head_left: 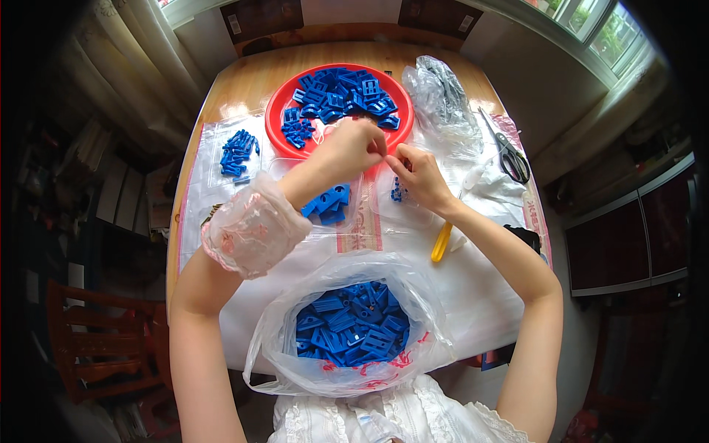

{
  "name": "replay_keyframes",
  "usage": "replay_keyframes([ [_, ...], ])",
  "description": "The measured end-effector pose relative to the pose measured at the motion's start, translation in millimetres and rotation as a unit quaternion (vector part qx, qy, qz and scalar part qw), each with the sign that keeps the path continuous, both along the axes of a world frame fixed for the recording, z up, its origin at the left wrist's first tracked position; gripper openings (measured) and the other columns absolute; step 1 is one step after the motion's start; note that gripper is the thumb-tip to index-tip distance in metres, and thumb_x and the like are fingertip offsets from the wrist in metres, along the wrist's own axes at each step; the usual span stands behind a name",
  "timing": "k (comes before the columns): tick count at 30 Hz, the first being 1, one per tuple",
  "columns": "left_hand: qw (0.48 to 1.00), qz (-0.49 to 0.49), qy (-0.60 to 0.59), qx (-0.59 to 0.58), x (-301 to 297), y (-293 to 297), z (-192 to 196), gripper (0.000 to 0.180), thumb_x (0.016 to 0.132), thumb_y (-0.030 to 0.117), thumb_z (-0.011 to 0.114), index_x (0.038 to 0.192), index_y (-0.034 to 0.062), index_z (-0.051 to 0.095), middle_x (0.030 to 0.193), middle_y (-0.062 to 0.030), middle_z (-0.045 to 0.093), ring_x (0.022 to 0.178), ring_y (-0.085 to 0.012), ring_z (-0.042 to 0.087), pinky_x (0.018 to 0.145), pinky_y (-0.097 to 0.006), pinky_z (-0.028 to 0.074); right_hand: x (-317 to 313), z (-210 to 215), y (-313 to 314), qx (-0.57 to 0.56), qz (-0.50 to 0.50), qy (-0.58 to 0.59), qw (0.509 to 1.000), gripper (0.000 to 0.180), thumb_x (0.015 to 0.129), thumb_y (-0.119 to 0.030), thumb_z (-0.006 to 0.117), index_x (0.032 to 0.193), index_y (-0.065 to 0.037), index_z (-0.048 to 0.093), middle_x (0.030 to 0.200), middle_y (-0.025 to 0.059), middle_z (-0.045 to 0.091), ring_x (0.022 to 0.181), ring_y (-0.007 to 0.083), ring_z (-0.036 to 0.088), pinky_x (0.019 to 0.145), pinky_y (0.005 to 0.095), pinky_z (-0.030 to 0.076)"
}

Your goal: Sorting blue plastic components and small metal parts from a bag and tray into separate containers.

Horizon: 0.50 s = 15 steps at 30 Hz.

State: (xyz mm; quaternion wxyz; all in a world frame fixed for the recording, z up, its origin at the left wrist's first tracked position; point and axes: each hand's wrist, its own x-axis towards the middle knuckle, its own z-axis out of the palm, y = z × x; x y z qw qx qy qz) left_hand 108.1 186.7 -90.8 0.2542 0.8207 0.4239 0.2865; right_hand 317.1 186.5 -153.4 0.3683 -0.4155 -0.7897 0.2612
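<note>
My left hand hovers over the near edge of a red round tray, its fingers pinched together. Close by on the right, my right hand is also closed, and the fingertips of both almost meet. Whatever they pinch is too small or hidden to make out. Many blue plastic pieces fill the red tray, with a cluster of smaller blue parts at its left. Below my right hand lie tiny blue parts in a clear tray. Flat blue pieces with holes sit below my left wrist.
A clear bag full of blue pieces lies open at the table's front edge. Small blue pins rest at the left. A yellow handle, scissors and a crumpled plastic bag lie at the right.
</note>
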Motion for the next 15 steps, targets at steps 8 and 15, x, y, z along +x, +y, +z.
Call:
replay_keyframes([
  [8, 0.995, 0.073, 0.064, 0.02, -30, 68, -48, 0.021, 0.078, 0.005, 0.079, 0.098, 0.0012, 0.08, 0.092, -0.0178, 0.077, 0.083, -0.0284, 0.076, 0.081, -0.036, 0.059, 0, 2, -12, -0.122, 0.006, 0.05, 0.991, 0.032, 0.1, -0.021, 0.066, 0.08, 0.004, 0.06, 0.077, 0.0117, 0.069, 0.065, 0.0167, 0.063, 0.063, 0.0341, 0.05],
  [15, 0.996, 0.039, 0.075, 0.04, -24, 83, -61, 0.015, 0.078, 0.004, 0.077, 0.093, 0.0033, 0.08, 0.089, -0.0171, 0.077, 0.083, -0.0301, 0.075, 0.079, -0.037, 0.058, 10, 17, 6, -0.259, 0.035, 0.156, 0.952, 0.022, 0.102, -0.023, 0.064, 0.091, -0.004, 0.066, 0.081, 0.0034, 0.07, 0.073, 0.0052, 0.064, 0.058, 0.0209, 0.044],
])
